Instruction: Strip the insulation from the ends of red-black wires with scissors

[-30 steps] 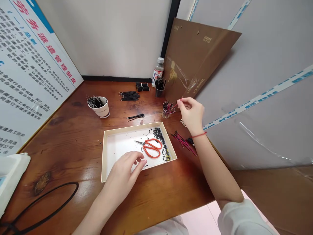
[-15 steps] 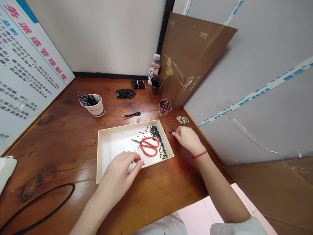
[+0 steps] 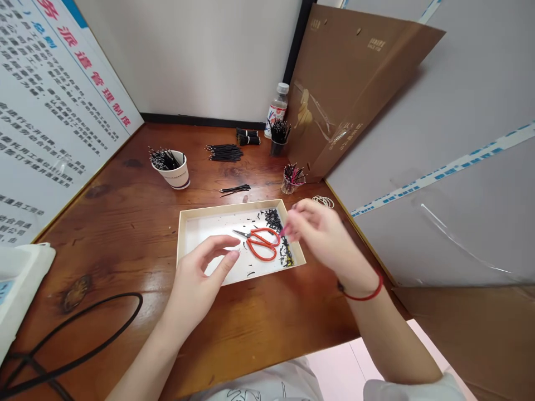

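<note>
My left hand (image 3: 203, 273) hovers over the near left part of a shallow cardboard box (image 3: 182, 223), its thumb and fingers apart with nothing between them. Inside the box lie scissors (image 3: 263, 244) with orange-red handles. A heap of short black clippings (image 3: 272, 219), with a few yellow bits, fills the box's right end. Over that end, my right hand (image 3: 315, 231) is closed, its fingertips pinching a thin pink strand (image 3: 285, 230). Motion blur hides the strand's exact kind.
Behind the box lie a few loose black strands (image 3: 235, 190), a larger pile (image 3: 224, 152) and tied bundles (image 3: 248, 137). Cups hold more strands: a paper cup (image 3: 175, 175) and two clear cups (image 3: 288, 185) (image 3: 277, 147). Rubber bands (image 3: 324, 201) and a bottle (image 3: 278, 108) stand right.
My right hand has lifted from the tabletop right of the box and moved left over its right end, carrying the pink strand. My left hand's fingers have spread wider. The view has shifted.
</note>
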Tool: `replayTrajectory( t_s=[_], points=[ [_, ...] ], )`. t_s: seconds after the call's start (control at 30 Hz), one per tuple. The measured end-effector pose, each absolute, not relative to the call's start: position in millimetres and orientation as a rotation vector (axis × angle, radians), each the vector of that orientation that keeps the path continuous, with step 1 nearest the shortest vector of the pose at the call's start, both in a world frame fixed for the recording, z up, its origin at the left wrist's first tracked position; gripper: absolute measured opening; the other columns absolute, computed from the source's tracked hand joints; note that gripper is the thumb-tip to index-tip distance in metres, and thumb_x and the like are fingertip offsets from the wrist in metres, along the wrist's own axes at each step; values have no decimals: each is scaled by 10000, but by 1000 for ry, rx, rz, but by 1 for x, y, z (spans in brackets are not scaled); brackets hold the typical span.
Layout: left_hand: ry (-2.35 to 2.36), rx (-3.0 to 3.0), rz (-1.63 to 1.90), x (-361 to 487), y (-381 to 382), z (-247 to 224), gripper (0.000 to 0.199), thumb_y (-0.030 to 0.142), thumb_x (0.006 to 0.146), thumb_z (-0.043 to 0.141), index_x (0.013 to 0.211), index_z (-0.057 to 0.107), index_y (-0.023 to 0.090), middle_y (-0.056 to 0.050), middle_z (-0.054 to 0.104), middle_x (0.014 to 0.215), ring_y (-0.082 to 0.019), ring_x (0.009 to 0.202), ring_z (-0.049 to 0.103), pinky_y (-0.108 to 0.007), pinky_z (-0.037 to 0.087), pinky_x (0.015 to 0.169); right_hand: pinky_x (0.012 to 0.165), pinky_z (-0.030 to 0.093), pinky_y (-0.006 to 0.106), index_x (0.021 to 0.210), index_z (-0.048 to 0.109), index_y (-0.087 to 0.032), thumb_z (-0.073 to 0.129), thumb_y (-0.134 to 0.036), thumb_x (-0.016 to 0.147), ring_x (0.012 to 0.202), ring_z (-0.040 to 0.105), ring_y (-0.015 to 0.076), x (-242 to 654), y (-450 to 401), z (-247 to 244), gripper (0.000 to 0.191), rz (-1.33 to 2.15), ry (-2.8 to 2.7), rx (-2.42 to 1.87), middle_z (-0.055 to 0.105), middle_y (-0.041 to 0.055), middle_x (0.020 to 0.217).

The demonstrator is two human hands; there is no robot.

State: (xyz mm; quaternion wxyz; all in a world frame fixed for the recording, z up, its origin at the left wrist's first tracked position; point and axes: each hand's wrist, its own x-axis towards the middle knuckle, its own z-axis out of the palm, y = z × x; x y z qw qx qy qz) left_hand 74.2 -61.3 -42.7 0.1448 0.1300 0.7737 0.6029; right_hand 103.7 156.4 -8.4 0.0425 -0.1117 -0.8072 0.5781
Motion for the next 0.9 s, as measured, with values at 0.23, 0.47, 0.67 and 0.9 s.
replayTrajectory(
  t_s=[0.23,0.47,0.67,0.9],
  points=[
    [2166,100,1759,68,-62,-41,125,297,797,669,852,678,185,-8,725,678,-172,606,685,-273,560,592,614,503,237,741,610,-168,678,-309,854,640,624,112,80,104,-36,193,2062,-2545,40,663,-5,702],
    [2610,204,1258,58,-61,-54,128,250,797,621,742,729,211,-39,734,800,-203,709,678,-312,529,671,546,393,264,707,524,-170,694,-167,835,604,579,157,74,137,-51,213,564,-3245,89,614,32,706],
    [2540,175,1030,53,-57,-56,130,224,799,592,746,710,214,-8,702,644,-188,577,634,-277,426,552,489,366,251,748,443,-209,609,-144,850,532,532,135,77,145,-55,205,729,-3214,122,603,9,681],
    [2588,146,851,48,-53,-54,133,137,765,573,680,654,199,-34,703,666,-210,613,639,-288,434,577,563,431,258,932,520,-197,655,-291,804,682,583,161,78,153,-39,208,936,-3146,286,646,25,830]
  ],
)
